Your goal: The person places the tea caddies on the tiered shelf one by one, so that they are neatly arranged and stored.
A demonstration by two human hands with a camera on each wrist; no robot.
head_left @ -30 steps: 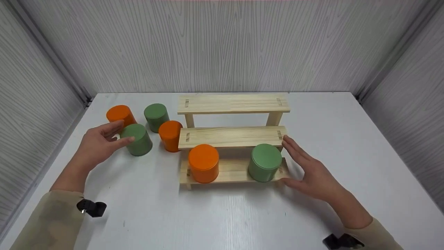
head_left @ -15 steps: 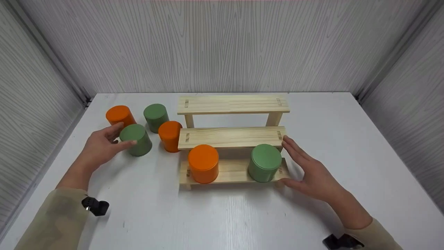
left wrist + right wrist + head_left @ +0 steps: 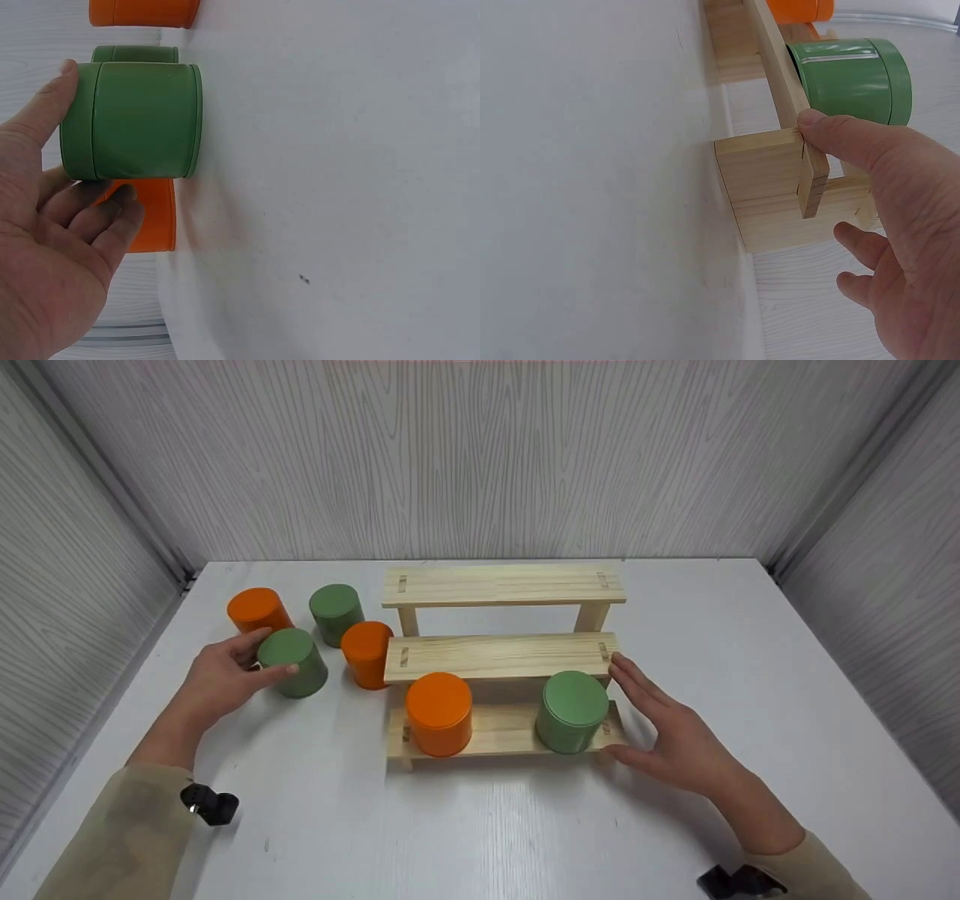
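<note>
On the left side of the table my left hand (image 3: 217, 679) holds a green lidded tin (image 3: 307, 664), thumb on its near side and fingers on its far side. The left wrist view shows the thumb (image 3: 56, 101) at the lid end of the tin, which stands upright. At the right end of a three-step wooden rack (image 3: 502, 655), my right hand (image 3: 682, 742) touches the wood with straight fingers at the middle step. Its thumb (image 3: 840, 131) presses the front edge of the lowest step. That step bears an orange tin (image 3: 440, 716) and another green tin (image 3: 572, 714).
Behind the held tin stand an orange tin (image 3: 259, 607) and a green tin (image 3: 336, 611). A further orange tin (image 3: 367, 656) is close against the rack's left side. Grey wood-grain panels (image 3: 480, 457) wall in the white table (image 3: 480, 840) at the back and sides.
My left hand has moved slightly right and closer around the green tin, its fingers settling against it. My right hand and the rack have hardly moved.
</note>
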